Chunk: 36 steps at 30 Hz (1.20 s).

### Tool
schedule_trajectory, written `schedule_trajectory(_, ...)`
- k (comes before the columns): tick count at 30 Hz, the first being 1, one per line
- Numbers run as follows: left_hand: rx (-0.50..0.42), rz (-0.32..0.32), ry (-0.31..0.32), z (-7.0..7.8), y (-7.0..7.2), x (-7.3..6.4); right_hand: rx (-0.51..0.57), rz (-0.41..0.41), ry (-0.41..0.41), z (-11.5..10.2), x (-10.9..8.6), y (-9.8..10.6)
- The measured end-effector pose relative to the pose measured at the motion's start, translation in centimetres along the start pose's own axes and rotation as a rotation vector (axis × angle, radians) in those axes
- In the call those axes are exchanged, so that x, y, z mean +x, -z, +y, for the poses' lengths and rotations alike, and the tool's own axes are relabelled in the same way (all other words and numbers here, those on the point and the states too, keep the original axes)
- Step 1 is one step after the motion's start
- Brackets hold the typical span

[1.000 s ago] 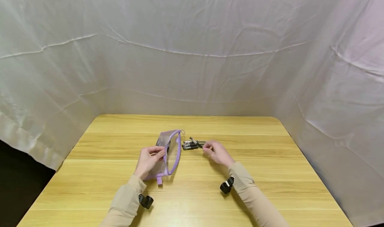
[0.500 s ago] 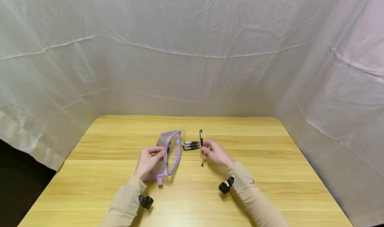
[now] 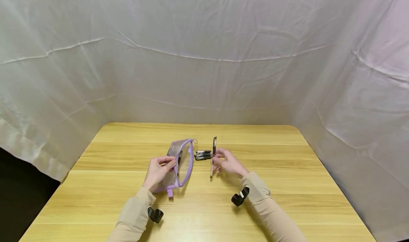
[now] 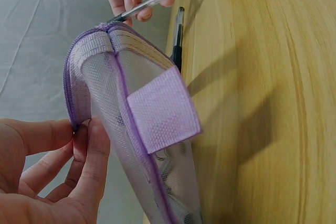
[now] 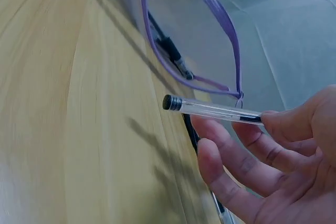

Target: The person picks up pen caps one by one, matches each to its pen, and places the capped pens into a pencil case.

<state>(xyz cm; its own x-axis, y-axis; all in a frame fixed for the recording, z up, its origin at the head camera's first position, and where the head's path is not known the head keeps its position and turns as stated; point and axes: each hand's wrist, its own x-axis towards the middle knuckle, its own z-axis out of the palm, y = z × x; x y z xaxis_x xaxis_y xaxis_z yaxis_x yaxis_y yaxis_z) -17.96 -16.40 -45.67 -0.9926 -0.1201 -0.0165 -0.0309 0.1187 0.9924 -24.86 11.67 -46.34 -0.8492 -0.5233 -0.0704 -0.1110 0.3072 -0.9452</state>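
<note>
A purple-edged mesh pencil pouch [image 3: 191, 163] stands on the table with its zipped mouth gaping to the right. My left hand [image 3: 161, 169] pinches the near rim of that mouth between thumb and fingers. Inside the pouch a black pen [image 5: 170, 50] shows in the right wrist view. My right hand [image 3: 228, 162] holds a clear-barrelled pen [image 5: 210, 109] with a black cap, between thumb and fingers. Beyond and left of that hand, several black pens [image 3: 202, 156] lie in a small pile, partly hidden by the held pen and the fingers.
The wood-grain table [image 3: 271, 206] runs under everything. A pale cloth curtain [image 3: 204, 75] hangs behind it and at both sides. A purple tab [image 4: 164, 111] sticks out from the pouch's near end, and a small ring [image 3: 195, 141] hangs from its far end.
The right hand has lifted a pen off the pile and turned it from lying slanted to pointing away across the table, then shifted slightly left. The left hand and pouch stay put.
</note>
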Motion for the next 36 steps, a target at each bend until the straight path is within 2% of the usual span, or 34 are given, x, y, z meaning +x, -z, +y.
schedule_trajectory(7,-0.002,0.008,-0.006,0.1,0.0,-0.1,0.188,-0.010,-0.060,-0.9,0.5,-1.3)
schedule_trajectory(14,-0.003,0.004,-0.026,0.1,0.1,0.0,0.287,0.006,-0.146,-2.3,2.6,-3.3)
schedule_trajectory(19,-0.009,0.013,-0.008,0.2,0.0,0.1,0.341,0.044,-0.210,-3.0,3.9,-4.7)
schedule_trajectory(29,-0.007,0.016,-0.010,0.3,-0.1,0.2,0.292,0.003,-0.236,-4.1,5.4,-6.9)
schedule_trajectory(32,-0.002,0.020,-0.006,0.4,-0.1,0.2,0.263,-0.004,-0.217,-3.8,5.4,-6.8)
schedule_trajectory(36,0.002,0.022,-0.002,0.4,0.1,0.2,0.225,0.028,-0.194,-3.2,4.9,-6.1)
